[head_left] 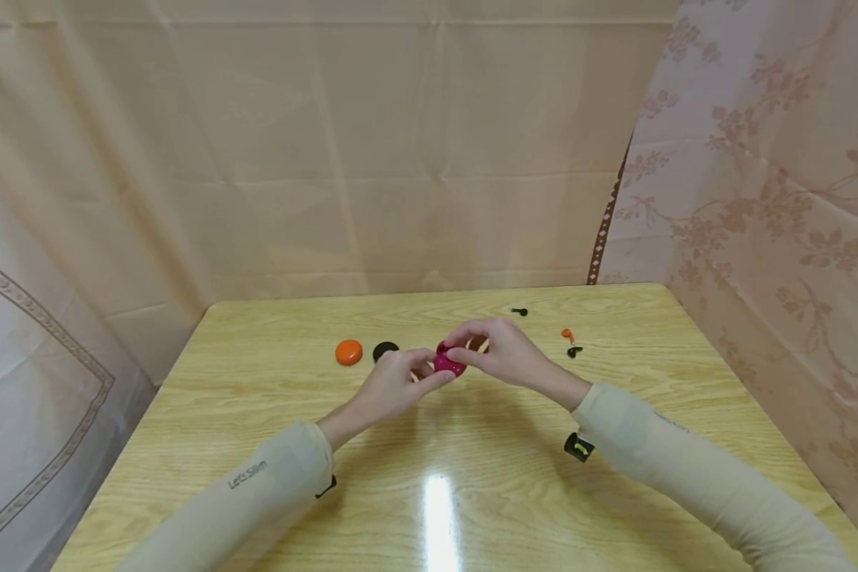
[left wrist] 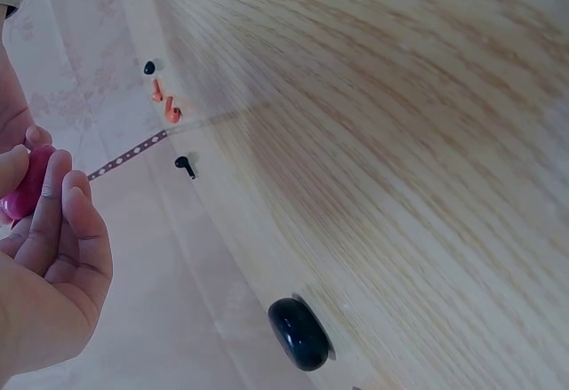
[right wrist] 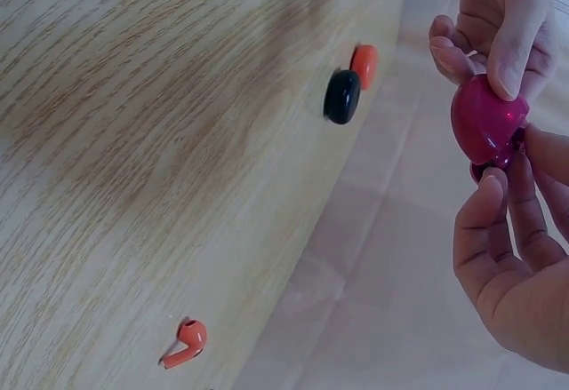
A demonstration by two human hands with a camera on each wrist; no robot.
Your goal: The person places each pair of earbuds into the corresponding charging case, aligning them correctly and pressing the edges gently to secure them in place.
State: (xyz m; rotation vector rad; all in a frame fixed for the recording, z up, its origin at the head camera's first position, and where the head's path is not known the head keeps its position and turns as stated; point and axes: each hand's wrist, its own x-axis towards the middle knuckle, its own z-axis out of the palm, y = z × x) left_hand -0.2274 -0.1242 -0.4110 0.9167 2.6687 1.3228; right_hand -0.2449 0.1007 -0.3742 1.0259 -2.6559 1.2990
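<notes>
Above the table, my left hand (head_left: 393, 383) holds a glossy magenta earbud case (head_left: 449, 365) between thumb and fingers. The right hand (head_left: 509, 354) meets the case from the other side, its thumb and fingertips pinching at the edge. In the right wrist view a small, dark magenta part (right wrist: 504, 155) shows between those fingertips. Whether it is the lid or an earbud, I cannot tell. The left wrist view has the magenta case at its left edge, mostly covered by fingers. Just beyond my left hand lies a round black case (head_left: 384, 348), partly hidden.
An orange case (head_left: 349, 352) sits left of the black one. Loose earbuds lie to the right: a black earbud (head_left: 520, 311) near the back edge, orange earbuds (left wrist: 172, 109) close together, and another black earbud (head_left: 574, 351). Curtains hang behind and beside the table (head_left: 257, 405).
</notes>
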